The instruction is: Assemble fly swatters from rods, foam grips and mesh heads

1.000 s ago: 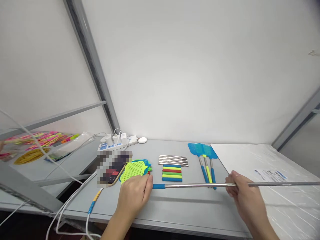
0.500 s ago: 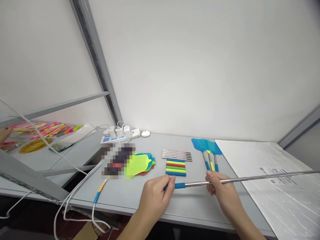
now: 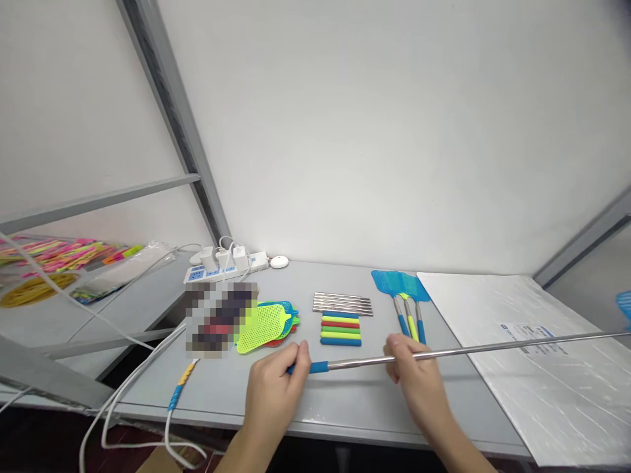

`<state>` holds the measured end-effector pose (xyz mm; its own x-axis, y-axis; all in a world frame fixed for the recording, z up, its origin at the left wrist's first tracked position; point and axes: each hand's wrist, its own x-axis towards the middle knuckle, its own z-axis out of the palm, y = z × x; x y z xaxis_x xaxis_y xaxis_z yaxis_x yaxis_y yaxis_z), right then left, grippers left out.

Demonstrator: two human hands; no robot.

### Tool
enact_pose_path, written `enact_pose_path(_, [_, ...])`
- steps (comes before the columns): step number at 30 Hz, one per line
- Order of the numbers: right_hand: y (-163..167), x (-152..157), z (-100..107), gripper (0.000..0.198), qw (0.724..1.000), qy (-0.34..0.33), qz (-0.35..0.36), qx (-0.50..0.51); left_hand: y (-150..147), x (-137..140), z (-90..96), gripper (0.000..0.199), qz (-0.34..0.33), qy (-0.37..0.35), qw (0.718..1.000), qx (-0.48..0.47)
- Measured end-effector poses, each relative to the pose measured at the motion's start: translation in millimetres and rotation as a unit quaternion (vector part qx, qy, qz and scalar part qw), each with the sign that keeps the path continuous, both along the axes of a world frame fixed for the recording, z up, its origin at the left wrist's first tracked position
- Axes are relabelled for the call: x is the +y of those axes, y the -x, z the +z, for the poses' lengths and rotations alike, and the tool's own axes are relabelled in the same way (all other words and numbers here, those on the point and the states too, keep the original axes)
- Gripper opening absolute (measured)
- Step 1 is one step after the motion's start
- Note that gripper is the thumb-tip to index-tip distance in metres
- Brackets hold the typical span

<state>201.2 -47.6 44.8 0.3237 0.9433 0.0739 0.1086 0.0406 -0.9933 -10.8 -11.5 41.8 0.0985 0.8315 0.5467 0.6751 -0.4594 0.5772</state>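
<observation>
On a grey table (image 3: 365, 406), from the left: a white power strip (image 3: 231, 270) with plugs, then a pile of perforated swatter heads (image 3: 266, 326) in yellow-green, blue and red. In front of it, the fingers of the left hand (image 3: 274, 382) clamp the blue grip of a long fly swatter (image 3: 473, 350) held above the table. Next lie coloured grips (image 3: 340, 332), with metal rods (image 3: 342, 305) behind. The right hand's (image 3: 415, 373) fingers close around the swatter's shaft, near three shorter swatters (image 3: 400, 286). Beyond, the shaft crosses over a white wrapped board (image 3: 497, 387); its blue head is cut off by the right edge.
</observation>
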Motion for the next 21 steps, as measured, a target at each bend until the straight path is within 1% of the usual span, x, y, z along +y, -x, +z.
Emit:
enact_pose_path(3, [11, -3, 2, 0.050, 0.997, 0.000, 0.052, -0.050, -1, -2, -2.8, 0.043, -0.030, 0.009, 0.999, 0.009])
enact_pose_path(6, [4, -6, 0, 0.052, 0.994, -0.019, 0.071, -0.076, 9, 1, -7.1, 0.043, -0.035, 0.021, 0.999, 0.008])
enact_pose_path(8, [-7, -7, -3, 0.054, 0.997, -0.033, 0.049, -0.043, 19, 4, -8.8, 0.043, -0.026, 0.023, 0.999, 0.009])
enact_pose_path(11, [-21, -6, -4, 0.055, 0.997, -0.049, -0.017, 0.057, 27, 7, -7.5, 0.043, -0.008, 0.012, 1.000, 0.013])
enact_pose_path(13, [-21, -3, -3, 0.052, 0.992, -0.060, -0.052, 0.101, 25, 6, -4.9, 0.043, 0.001, -0.006, 1.000, 0.014])
enact_pose_path(15, [-14, 0, 0, 0.050, 0.989, -0.058, -0.066, 0.116, 18, 4, -2.6, 0.044, 0.007, -0.024, 1.000, 0.013])
enact_pose_path(17, [-3, 1, 2, 0.048, 0.993, -0.046, -0.052, 0.096, 9, 0, -1.5, 0.044, 0.006, -0.029, 1.000, 0.010])
enact_pose_path(21, [10, 1, 5, 0.050, 1.000, -0.020, 0.004, 0.012, -1, -4, -2.3, 0.043, -0.019, 0.003, 1.000, 0.005])
